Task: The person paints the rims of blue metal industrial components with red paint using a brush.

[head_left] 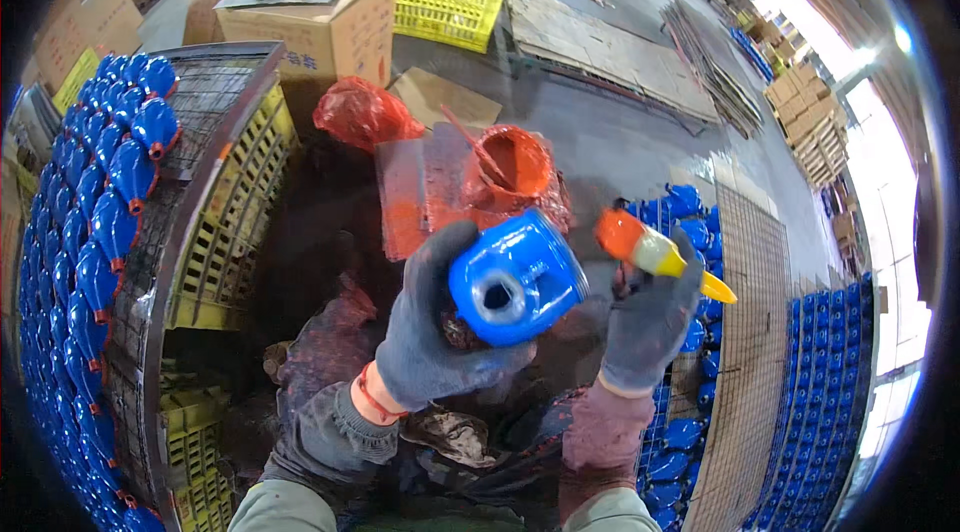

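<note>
My left hand (425,332), in a dark work glove, is closed round a glossy blue housing (540,272) and holds it up before me. A round hole faces me on the housing. Just right of it, my right hand (650,322), gloved too, grips a paintbrush (655,254) with a yellow handle. The brush's bristles are coated orange-red and point left, apart from the housing. Beyond the hands stands a paint-smeared pot (548,167) of orange-red paint, with a red stick (470,137) leaning in it.
Many blue housings (110,172) sit in rows on a wire-mesh rack (210,132) at left, with yellow crates (240,202) beneath. More blue housings (820,382) stand at right beside a mesh panel (745,302). A red plastic bag (362,114) and cardboard box (330,27) lie beyond.
</note>
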`<action>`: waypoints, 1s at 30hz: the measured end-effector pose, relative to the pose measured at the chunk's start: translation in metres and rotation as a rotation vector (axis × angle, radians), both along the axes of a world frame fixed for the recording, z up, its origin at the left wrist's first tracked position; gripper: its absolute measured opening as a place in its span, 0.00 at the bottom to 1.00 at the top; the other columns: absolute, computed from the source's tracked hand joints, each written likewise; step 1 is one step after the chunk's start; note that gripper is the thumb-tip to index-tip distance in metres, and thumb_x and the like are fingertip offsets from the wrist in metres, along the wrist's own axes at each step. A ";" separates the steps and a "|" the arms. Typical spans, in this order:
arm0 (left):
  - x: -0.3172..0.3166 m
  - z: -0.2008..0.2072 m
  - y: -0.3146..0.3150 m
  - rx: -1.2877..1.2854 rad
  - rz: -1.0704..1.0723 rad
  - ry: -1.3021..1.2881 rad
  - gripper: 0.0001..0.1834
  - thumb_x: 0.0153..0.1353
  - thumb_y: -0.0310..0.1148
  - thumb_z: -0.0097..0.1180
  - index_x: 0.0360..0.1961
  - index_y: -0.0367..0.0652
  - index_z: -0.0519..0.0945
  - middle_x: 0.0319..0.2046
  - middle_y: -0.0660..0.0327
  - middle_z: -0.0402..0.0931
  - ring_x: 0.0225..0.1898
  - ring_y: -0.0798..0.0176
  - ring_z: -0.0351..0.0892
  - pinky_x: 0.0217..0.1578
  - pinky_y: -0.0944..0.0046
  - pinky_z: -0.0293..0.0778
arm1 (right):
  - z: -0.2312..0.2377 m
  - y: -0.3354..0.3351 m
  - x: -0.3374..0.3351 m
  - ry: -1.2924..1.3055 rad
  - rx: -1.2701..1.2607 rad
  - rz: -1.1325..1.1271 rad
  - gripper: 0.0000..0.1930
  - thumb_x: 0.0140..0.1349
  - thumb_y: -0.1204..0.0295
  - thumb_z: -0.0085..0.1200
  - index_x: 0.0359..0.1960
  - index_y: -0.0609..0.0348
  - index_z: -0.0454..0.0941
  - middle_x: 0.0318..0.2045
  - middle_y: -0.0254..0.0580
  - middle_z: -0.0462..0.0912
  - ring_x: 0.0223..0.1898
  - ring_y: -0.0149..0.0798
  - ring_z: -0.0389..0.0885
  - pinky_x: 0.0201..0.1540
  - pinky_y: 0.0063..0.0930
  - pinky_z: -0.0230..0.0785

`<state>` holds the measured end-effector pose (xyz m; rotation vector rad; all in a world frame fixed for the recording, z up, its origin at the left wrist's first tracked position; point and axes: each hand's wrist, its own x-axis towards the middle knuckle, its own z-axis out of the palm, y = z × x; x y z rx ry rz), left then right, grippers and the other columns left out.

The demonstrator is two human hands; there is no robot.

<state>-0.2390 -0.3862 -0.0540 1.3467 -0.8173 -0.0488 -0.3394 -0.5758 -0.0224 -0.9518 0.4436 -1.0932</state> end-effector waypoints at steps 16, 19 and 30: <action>-0.014 -0.002 -0.022 0.182 0.008 -0.453 0.46 0.36 0.42 0.79 0.58 0.40 0.70 0.55 0.38 0.69 0.52 0.36 0.75 0.52 0.45 0.75 | 0.021 0.023 -0.037 0.260 -0.847 -0.546 0.23 0.63 0.50 0.53 0.30 0.63 0.75 0.23 0.46 0.78 0.25 0.40 0.78 0.27 0.32 0.71; -0.013 -0.001 -0.024 0.156 0.006 -0.428 0.47 0.37 0.42 0.79 0.58 0.41 0.69 0.55 0.39 0.69 0.52 0.36 0.76 0.52 0.45 0.75 | 0.022 0.021 -0.036 0.294 -0.905 -0.566 0.22 0.64 0.55 0.45 0.26 0.65 0.73 0.20 0.44 0.75 0.21 0.36 0.73 0.23 0.30 0.63; -0.025 0.001 -0.023 0.059 -0.200 0.272 0.56 0.38 0.37 0.80 0.66 0.39 0.57 0.57 0.50 0.67 0.57 0.51 0.72 0.59 0.52 0.69 | 0.012 0.012 -0.041 0.325 -1.096 -0.583 0.20 0.66 0.55 0.42 0.31 0.63 0.72 0.23 0.43 0.74 0.23 0.37 0.73 0.24 0.33 0.64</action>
